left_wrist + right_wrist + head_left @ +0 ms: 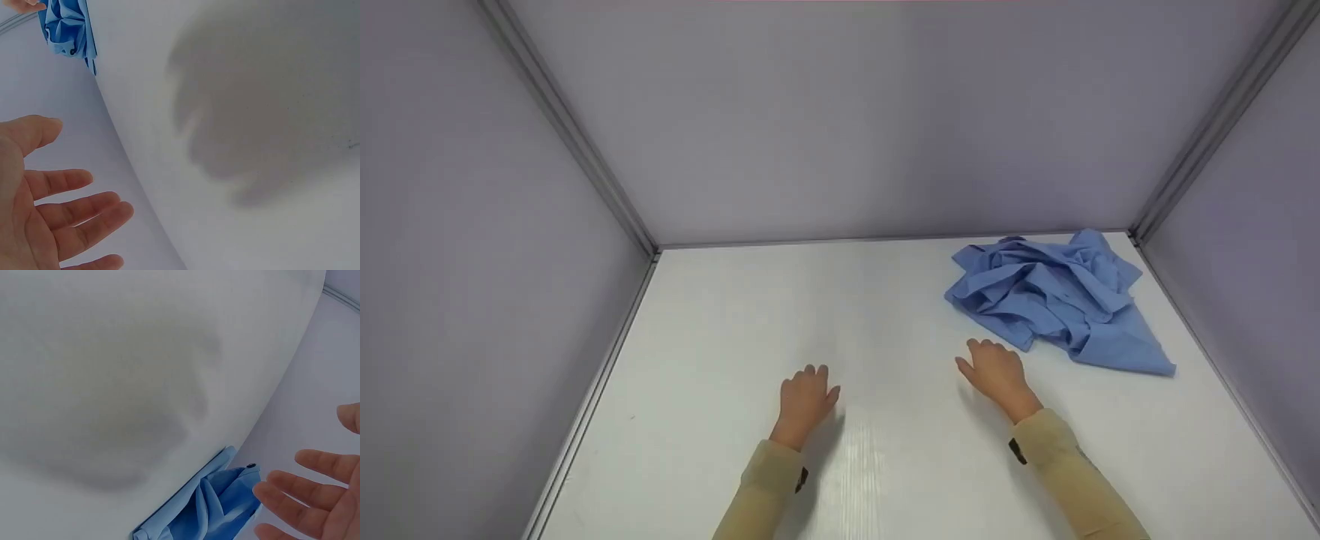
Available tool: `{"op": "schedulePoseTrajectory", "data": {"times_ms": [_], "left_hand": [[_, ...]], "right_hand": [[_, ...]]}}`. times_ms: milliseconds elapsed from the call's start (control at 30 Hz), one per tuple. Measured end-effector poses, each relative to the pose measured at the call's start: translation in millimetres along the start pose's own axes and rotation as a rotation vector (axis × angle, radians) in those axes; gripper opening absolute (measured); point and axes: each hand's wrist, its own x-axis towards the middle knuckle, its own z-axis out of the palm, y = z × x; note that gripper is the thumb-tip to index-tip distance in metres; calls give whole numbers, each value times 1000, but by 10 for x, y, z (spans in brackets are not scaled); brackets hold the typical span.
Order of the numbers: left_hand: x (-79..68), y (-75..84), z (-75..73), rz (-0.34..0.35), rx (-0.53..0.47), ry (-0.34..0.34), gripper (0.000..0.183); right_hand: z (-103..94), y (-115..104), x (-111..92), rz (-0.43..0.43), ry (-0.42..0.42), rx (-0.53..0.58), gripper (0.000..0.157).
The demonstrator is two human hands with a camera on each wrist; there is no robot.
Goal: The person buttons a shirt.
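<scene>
Blue cloth lay crumpled, right of centre in head frame, above and right of right hand, nearer of two. Long axis unclear amid folds. Left hand lay farther off. Both hands: fingers extended, empty.
</scene>
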Motion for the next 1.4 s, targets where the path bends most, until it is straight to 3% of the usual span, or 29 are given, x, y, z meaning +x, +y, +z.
{"op": "schedulePoseTrajectory", "data": {"times_ms": [467, 633, 933, 1067, 1267, 1400], "left_hand": [[-7, -19, -27, -25, -9, -62, 31], [-12, -33, -23, -43, 0, -84, 32], [-50, -36, 22, -63, 26, -128, 34], [-33, -35, 8, -61, 22, -128, 35], [-21, -43, 4, -59, 13, -119, 33], [-8, -55, 10, -54, 21, -104, 33]], "right_hand": [[-202, 682, 276, 80, 78, -13, 35], [-253, 995, 390, 172, 150, -31, 40], [-239, 1394, 446, 334, 148, -2, 51], [-158, 1480, 475, 402, 86, 59, 67], [38, 1542, 478, 430, -151, 209, 97], [170, 1601, 446, 416, -258, 254, 100]]}}
